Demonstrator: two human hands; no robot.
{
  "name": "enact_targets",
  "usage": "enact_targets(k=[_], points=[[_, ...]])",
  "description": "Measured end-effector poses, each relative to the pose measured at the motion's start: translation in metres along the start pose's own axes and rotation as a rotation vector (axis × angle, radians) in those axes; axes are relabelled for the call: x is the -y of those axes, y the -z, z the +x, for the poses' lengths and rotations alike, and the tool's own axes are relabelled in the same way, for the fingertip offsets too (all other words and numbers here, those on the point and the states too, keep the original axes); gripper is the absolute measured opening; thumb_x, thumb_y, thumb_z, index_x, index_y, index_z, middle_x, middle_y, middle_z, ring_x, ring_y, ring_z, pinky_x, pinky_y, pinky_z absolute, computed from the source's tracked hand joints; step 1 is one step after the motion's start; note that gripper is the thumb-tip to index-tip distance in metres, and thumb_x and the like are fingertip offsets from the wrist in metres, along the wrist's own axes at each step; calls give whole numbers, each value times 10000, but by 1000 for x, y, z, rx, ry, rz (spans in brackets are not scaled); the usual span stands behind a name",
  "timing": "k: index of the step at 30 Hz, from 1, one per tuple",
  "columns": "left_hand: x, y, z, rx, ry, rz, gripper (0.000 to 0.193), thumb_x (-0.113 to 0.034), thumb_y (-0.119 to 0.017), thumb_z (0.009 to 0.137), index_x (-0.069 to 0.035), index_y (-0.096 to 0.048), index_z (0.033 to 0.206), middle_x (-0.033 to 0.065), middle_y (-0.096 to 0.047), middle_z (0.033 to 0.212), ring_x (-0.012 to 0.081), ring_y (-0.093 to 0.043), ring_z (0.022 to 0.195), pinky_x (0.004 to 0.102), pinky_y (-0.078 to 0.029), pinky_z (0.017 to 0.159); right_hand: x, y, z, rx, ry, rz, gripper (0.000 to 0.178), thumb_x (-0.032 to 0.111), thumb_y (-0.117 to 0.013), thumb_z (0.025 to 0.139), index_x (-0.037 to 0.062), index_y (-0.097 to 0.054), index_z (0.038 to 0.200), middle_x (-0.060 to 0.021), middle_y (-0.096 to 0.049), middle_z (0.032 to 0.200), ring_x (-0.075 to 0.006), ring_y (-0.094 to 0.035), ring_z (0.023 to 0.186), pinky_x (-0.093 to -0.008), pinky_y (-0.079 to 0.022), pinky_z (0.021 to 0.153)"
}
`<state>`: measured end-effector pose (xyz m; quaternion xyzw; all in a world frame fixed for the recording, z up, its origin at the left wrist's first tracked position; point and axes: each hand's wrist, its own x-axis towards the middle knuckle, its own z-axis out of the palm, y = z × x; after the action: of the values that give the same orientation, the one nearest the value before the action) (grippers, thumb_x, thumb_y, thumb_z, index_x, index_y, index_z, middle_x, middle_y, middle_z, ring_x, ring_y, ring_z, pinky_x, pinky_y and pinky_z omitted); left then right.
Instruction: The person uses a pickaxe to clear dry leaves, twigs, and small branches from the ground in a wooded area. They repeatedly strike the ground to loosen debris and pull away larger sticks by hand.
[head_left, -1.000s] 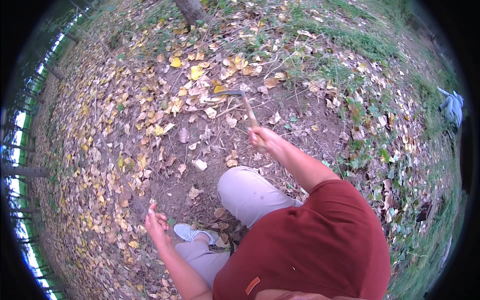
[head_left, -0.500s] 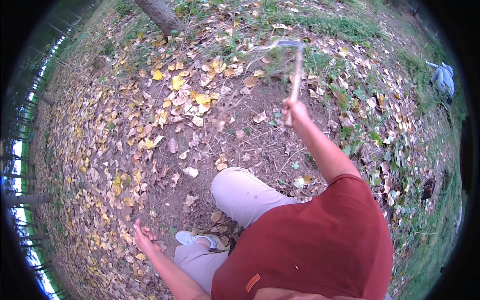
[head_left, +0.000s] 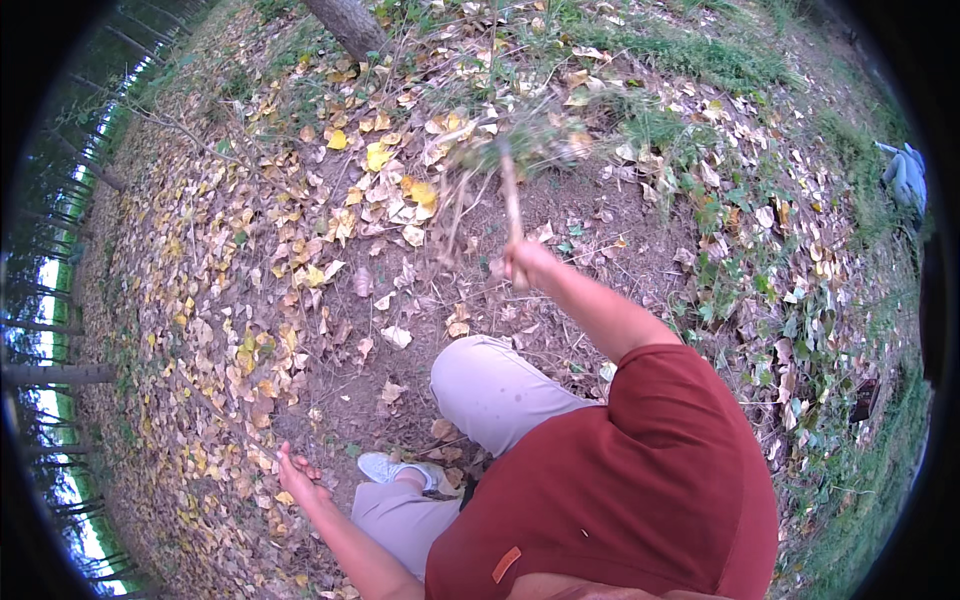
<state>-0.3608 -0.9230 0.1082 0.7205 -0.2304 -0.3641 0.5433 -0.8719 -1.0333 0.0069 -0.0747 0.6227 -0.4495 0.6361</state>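
My right hand (head_left: 528, 264) is wrapped round the lower end of the wooden handle (head_left: 512, 200) of a sickle. Its dark blade (head_left: 490, 122), smeared by motion, is among grass and dry stalks (head_left: 530, 145) at ground level, so its edge is largely hidden. Away to the lower left, my left hand (head_left: 302, 474) hangs over fallen leaves with its fingers apart and partly bent, holding nothing I can see. Between the hands my bent knee (head_left: 490, 385) and a light shoe (head_left: 395, 468) show.
Dry and yellow leaves (head_left: 270, 340) cover much of the brown soil. A tree trunk (head_left: 350, 28) rises at the far side. Low green plants (head_left: 715, 240) grow to the right, and a pale blue bundle (head_left: 905, 178) lies beyond them. More trunks (head_left: 60, 374) line the left rim.
My right hand has swung the sickle leftward and slightly nearer, its blade dragging through grass and dry stalks. My left hand has barely moved.
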Motion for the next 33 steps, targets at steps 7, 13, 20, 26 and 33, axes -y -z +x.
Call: enact_targets(k=[7,13,20,26,33], points=[[0,-12,-4,37,4,38,362,-383,-485,879,-82,-537,1074,-37,-417,554,37,-295,381,193,-264,327,-50,17,-29,132,-94,53,142,-27,-553,739,-54,-482,859,-39,-495,566,-106,-450,391,-225,-410,336],[1,-8,-8,60,-16,25,338,-370,-485,881,-84,-539,1053,-34,-413,552,37,-290,375,190,-255,328,-4,51,-3,-131,233,102,131,-5,-562,736,-22,-483,840,-42,-501,598,-116,-469,420,-241,-416,361],[5,4,-8,59,-24,11,340,-365,-479,886,-77,-534,1057,-29,-414,552,44,-288,371,193,-253,328,78,63,52,-349,418,570,109,9,-543,764,-21,-454,818,-66,-477,603,-153,-468,430,-268,-417,376],[2,-2,-10,17,-3,39,328,-353,-479,888,-75,-534,1055,-32,-418,553,39,-291,372,194,-252,327,81,34,83,-262,277,502,218,-10,-533,787,-54,-404,957,-82,-481,666,-146,-477,449,-247,-435,367],[2,-28,-9,64,32,75,311,-351,-488,886,-87,-546,1040,-40,-411,542,34,-295,373,194,-247,324,-8,1,63,8,63,386,129,-2,-520,787,-24,-429,875,-39,-475,598,-132,-469,421,-248,-403,349]])
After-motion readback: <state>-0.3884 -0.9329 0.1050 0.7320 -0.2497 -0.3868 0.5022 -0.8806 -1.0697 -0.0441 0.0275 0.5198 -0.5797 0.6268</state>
